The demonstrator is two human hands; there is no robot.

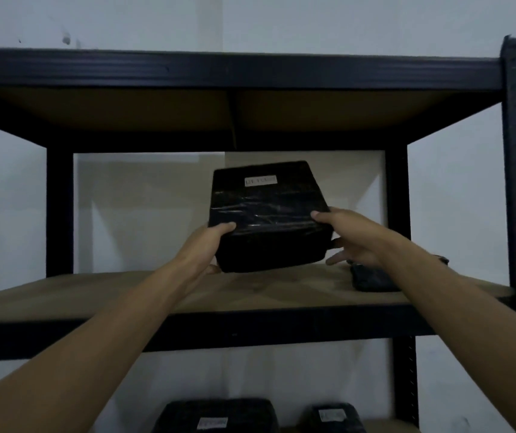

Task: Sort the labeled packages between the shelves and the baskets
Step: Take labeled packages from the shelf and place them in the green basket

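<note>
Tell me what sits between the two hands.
In the head view, a black wrapped package with a white label; the left hand and right hand grip its sides.

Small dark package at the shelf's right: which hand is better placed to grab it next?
Right, probably. The right hand holds the labeled black package just above the small dark package; the left hand grips the big package's opposite, left edge.
</note>
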